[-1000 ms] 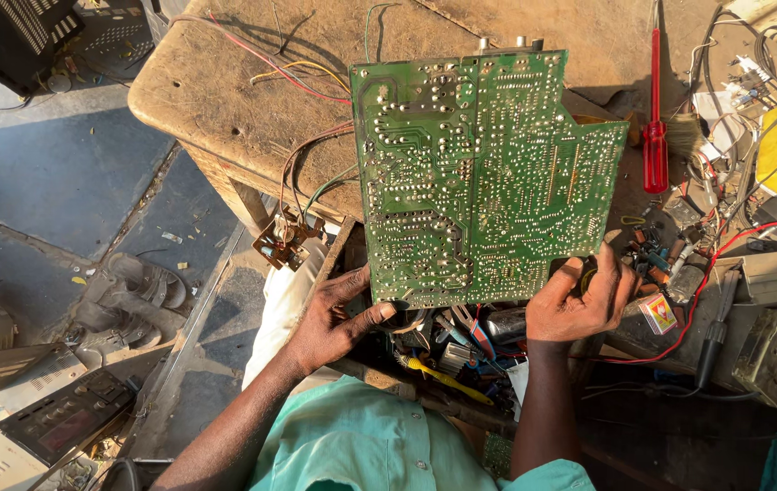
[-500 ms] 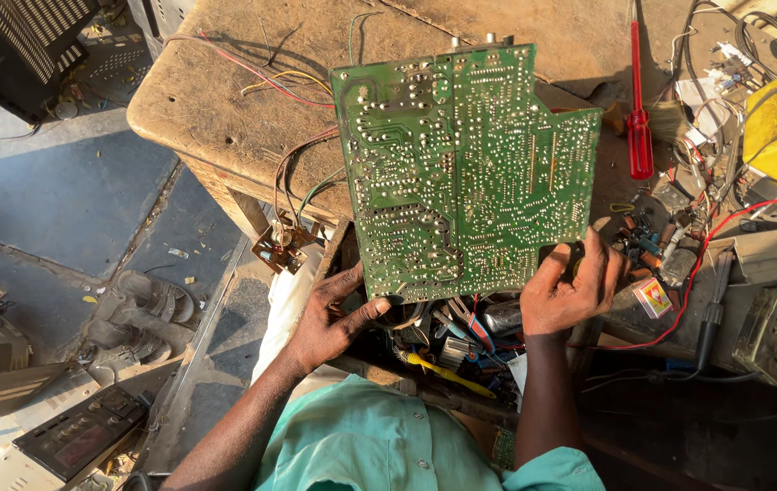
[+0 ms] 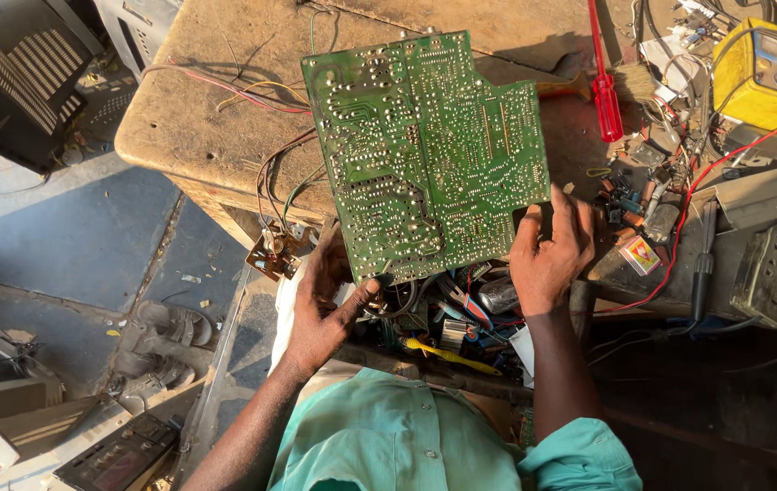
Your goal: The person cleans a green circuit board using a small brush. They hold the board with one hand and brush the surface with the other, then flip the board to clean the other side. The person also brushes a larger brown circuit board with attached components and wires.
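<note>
1. A big green circuit board (image 3: 429, 155) is held up over the near edge of a worn brown workbench (image 3: 198, 118). Its flat side with many small silver dots faces the camera.
2. The left hand (image 3: 325, 305) grips the near left corner of the board. The thumb presses on the near edge and the fingers are tucked behind it.
3. The right hand (image 3: 550, 255) grips the near right corner. The fingers are curled over the front of the board.
4. Thin red, yellow and green wires (image 3: 270, 173) run from the left side of the board across the bench.
5. A small brown part (image 3: 270, 255) hangs on those wires, just left of the left hand.
6. A red screwdriver (image 3: 603, 86) lies on the bench to the right of the board, pointing far away.
7. A yellow meter (image 3: 766, 68) sits at the far right, with a red wire (image 3: 707, 182) curling down from it.
8. A grey metal box (image 3: 770, 273) sits on the right, well apart from the right hand.
9. A heap of small parts and a yellow tool (image 3: 448, 355) lies under the board, between the two arms.
10. The person wears a teal shirt (image 3: 388, 436).
</note>
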